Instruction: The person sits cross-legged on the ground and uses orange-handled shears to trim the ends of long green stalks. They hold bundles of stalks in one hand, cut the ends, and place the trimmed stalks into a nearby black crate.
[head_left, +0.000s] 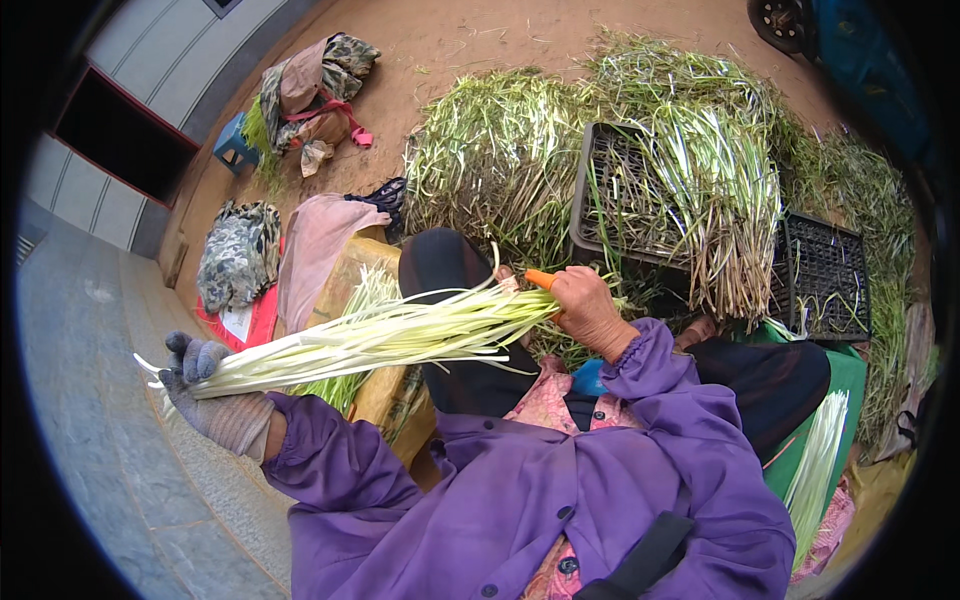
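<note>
A long bundle of pale chive-like stalks (375, 334) stretches across my lap between my two hands. My left hand (214, 397), in a grey knitted glove, closes around its white ends at the far left. My right hand (589, 300) is bare at the back and grips the yellow-green ends above my knees. Something orange (541, 280) shows at its fingers; whether it is a finger cover or a handle I cannot tell. Under the bundle, more pale stalks (371, 289) lie by a yellow-brown wrapped block (367, 262) beside my left knee.
Uncleaned stalks (727, 202) lie across a black plastic crate (581, 195), with a large heap (495, 142) beside it. Another black crate (829, 277) stands to the right. Pale stalks (821, 465) rest on green material (847, 382). A blue stool (235, 142) and camouflage cloth (240, 255) are at left.
</note>
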